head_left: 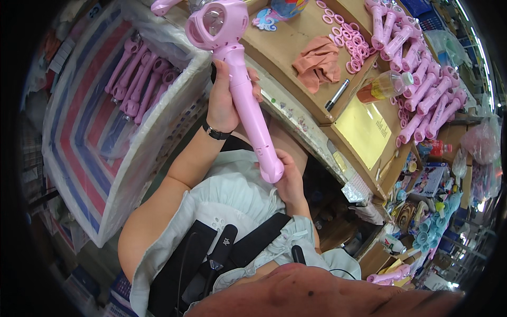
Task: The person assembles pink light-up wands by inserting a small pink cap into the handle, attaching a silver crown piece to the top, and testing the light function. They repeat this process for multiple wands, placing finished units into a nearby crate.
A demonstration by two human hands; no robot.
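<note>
A pink plastic toy wand (248,105) with a wide openwork head and a clear ball inside it slants in front of me. My left hand (224,100), with a dark band at its wrist, is wrapped round the upper handle just below the head. At the lower, rounded end my right hand (289,177) closes on the handle from behind, its fingertips partly hidden by the wand. To the left, several similar pink wands (140,79) lie in a large box lined with a striped plastic sheet (90,137).
On the cardboard-topped bench (274,50) lie pink rings (351,45), an orange-brown cloth (317,63), a black marker (337,95), a bottle of reddish liquid (383,87) and a yellow sheet (364,132). Many pink wand parts (428,90) are heaped along its far right side.
</note>
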